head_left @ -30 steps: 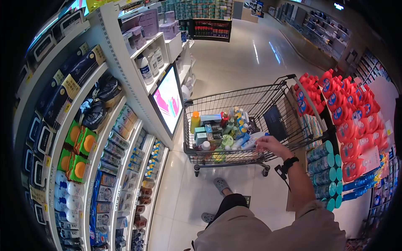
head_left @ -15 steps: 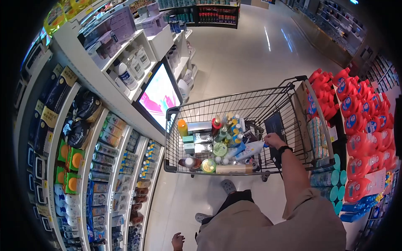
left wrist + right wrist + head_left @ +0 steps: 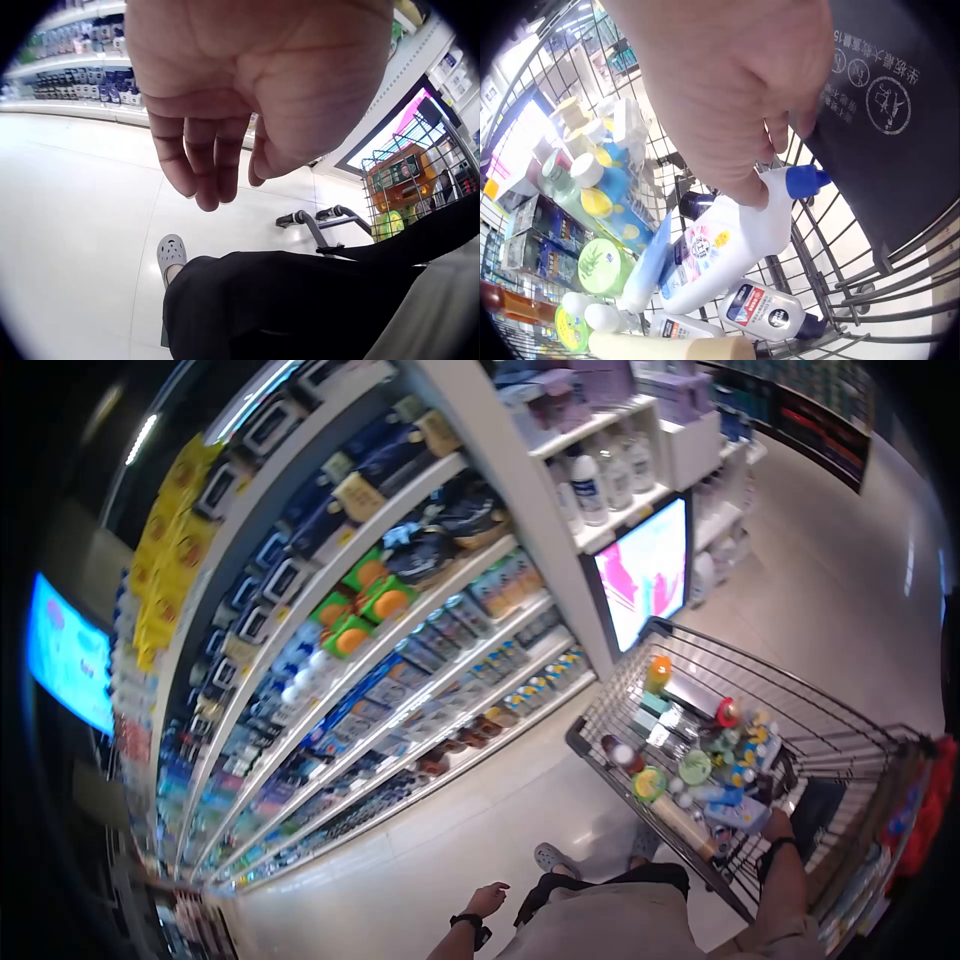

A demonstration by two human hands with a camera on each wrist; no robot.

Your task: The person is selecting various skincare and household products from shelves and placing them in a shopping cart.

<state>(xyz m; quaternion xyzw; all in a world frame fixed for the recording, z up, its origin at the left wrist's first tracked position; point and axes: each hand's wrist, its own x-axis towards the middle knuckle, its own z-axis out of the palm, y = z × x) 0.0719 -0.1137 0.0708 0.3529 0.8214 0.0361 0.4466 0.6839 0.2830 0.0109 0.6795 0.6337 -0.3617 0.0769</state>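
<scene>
My right hand (image 3: 735, 90) is inside the cart over a white bottle (image 3: 720, 247) with a blue cap, thumb at its upper edge near the neck and other fingers curled on the far side, partly hidden by the palm. The bottle lies tilted among other goods in the shopping cart (image 3: 600, 745). Around it are a silver-white bottle (image 3: 761, 309), a round green-lidded tub (image 3: 604, 266) and a beige tube (image 3: 667, 346). In the head view, my left hand (image 3: 488, 900) hangs beside my body, fingers loosely bent and holding nothing.
Tall shelves (image 3: 430, 630) packed with toiletries line the left side. A lit screen (image 3: 645, 575) stands at the shelf end beyond the cart. Red bottles (image 3: 935, 810) show at the right edge. My shoe (image 3: 172, 255) is on the pale tiled floor (image 3: 82, 217).
My view has turned left, so the cart now appears farther right and the shelves fill more. My right hand has come down into the cart to the white bottle. My left hand has come into view.
</scene>
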